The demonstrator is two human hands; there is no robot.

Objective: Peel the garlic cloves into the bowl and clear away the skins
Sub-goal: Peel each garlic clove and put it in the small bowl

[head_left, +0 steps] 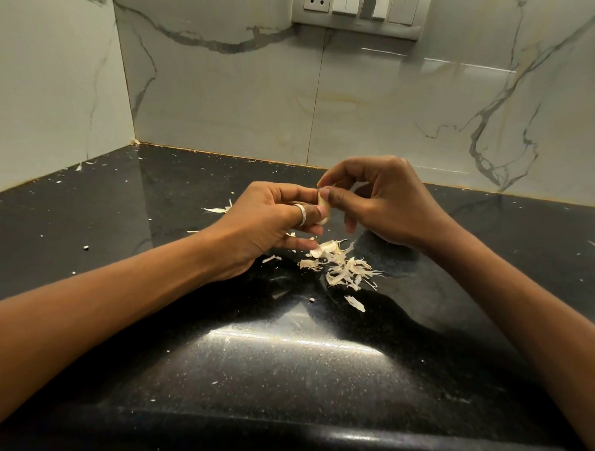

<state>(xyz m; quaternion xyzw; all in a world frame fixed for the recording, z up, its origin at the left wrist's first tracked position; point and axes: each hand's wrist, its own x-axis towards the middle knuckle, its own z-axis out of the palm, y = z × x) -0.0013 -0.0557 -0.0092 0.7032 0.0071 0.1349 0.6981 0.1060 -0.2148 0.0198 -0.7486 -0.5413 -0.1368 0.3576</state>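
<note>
This is looking like a home kitchen: a polished black speckled countertop (282, 378) is running into a corner of marble-veined wall tiles (226, 103). A switch panel (356, 9) with a socket is sitting on the back wall, and papery garlic skins (345, 268) are lying scattered over the counter.

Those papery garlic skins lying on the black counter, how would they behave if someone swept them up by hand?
The garlic skins look thin, curled and shredded, so they are probably very light and floppy. Flecks lie scattered across the glossy countertop, so a push would likely slide some and scatter others.
</note>
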